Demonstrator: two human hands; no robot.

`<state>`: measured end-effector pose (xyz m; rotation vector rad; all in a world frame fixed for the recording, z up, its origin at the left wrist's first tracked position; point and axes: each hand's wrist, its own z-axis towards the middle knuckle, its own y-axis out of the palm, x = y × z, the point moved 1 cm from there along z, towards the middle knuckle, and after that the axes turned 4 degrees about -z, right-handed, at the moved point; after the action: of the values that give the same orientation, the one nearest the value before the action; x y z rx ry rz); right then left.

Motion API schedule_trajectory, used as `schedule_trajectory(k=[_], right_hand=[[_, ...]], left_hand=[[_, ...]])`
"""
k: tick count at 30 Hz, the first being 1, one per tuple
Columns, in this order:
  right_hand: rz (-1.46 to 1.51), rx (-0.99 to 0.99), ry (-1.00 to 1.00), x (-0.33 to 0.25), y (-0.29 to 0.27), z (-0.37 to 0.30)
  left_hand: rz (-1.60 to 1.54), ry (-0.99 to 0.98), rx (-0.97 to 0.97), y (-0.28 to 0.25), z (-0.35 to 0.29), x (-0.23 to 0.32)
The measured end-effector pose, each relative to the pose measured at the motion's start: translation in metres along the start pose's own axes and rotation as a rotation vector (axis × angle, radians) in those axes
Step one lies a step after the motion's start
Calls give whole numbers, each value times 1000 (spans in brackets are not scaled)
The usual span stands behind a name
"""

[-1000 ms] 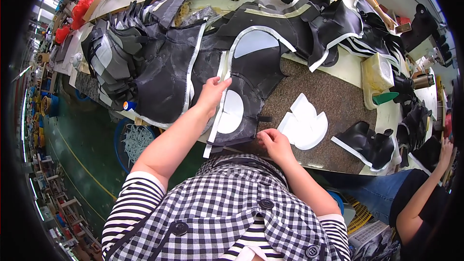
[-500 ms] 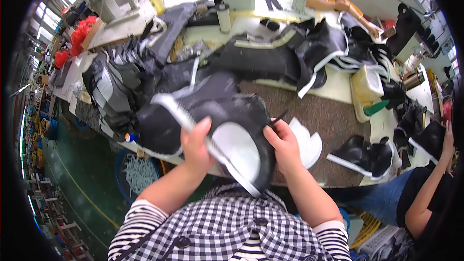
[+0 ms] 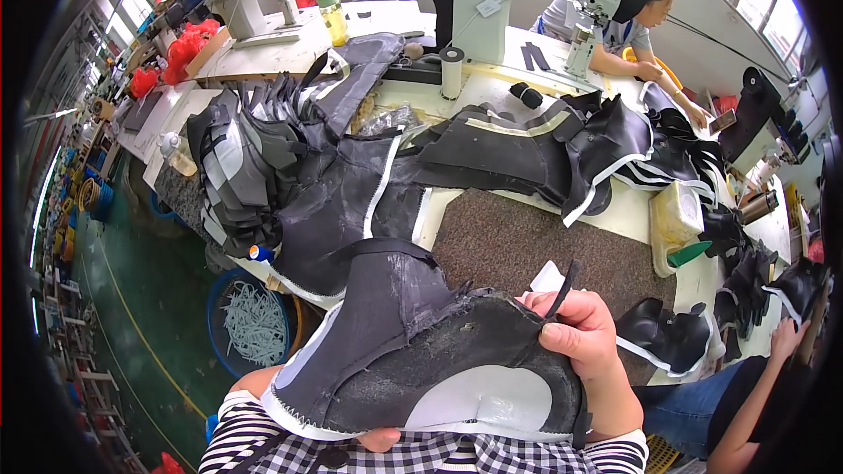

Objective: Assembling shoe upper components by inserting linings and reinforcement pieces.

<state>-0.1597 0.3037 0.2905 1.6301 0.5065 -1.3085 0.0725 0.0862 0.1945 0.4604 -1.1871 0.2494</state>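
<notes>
A black boot upper [image 3: 378, 351] with a white zigzag-stitched lower edge and a rounded white patch is held up close before me. My right hand [image 3: 580, 333] pinches its right top corner between thumb and fingers, where a thin black strip [image 3: 566, 290] sticks up. Most of my left hand [image 3: 379, 440] is hidden behind the upper; one digit curls over the white lower edge. Just past the right hand, a white cut piece [image 3: 549, 277] lies partly covered on the brown mat [image 3: 500, 241].
Stacked black uppers [image 3: 237, 158] fill the left of the table; more [image 3: 606, 140] lie at the far right. A yellowish tub [image 3: 676, 219] stands right. Beyond is a sewing machine [image 3: 479, 22]. A blue basket of pale strips [image 3: 255, 320] sits on the floor. Two other people work nearby.
The boot upper has been turned and brought closer, its white patch now low and facing up. My right hand has shifted right; my left has gone beneath the upper. The view has tilted upward.
</notes>
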Motion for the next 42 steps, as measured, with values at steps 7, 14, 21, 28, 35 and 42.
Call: schedule_trajectory(k=[7,14,21,28,35,42], right_hand=[[227,104,286,24,-4,7],[-368,381,406,103,-50,29],[-134,544,429,129,-50,19],[-37,562,187,99,-47,38],[-112,478,-16,73,-4,59],[-414,-23,-229,56,28,45]], left_hand=[[320,101,-113,-56,16,3],[595,93,-292,17,69,-46],[461,-380,-70,5,48,-70],[429,-194,86,3,84,-33],[596,-30,-384,68,139,59],[558,-432,-490,67,159,82]])
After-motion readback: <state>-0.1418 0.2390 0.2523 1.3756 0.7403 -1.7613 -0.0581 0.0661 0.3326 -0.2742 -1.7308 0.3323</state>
